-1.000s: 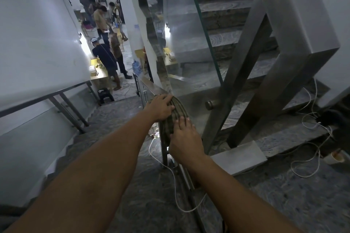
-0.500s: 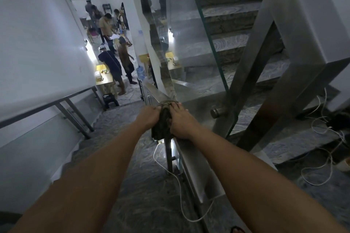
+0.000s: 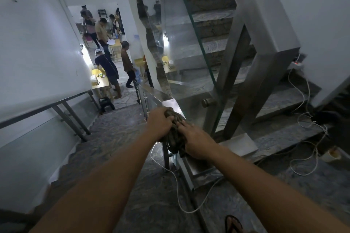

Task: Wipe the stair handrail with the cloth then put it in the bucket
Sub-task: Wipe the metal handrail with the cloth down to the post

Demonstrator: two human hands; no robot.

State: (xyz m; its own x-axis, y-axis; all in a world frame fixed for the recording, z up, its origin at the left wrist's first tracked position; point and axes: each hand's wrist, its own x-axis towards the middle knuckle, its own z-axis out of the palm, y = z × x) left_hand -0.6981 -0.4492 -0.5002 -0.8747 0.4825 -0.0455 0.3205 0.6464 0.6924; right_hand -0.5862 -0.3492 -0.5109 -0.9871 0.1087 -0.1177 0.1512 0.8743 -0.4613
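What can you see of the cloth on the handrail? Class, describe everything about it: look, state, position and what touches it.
The cloth is dark, olive-brown, seemingly striped, and looks like soft fabric. It is bunched and draped over the top of the metal handrail, near the rail's corner, with a fold hanging down on the stairwell side. The left hand closes its grip on the far end, and the right hand presses on the near end. Both hands hide part of it; no bucket is in view.

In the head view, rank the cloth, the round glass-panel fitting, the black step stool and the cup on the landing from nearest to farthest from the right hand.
From the right hand:
1. Cloth, under its fingers on the handrail.
2. Round glass-panel fitting, just up and right.
3. Cup, far right on the landing.
4. Black step stool, down the stairs, left.
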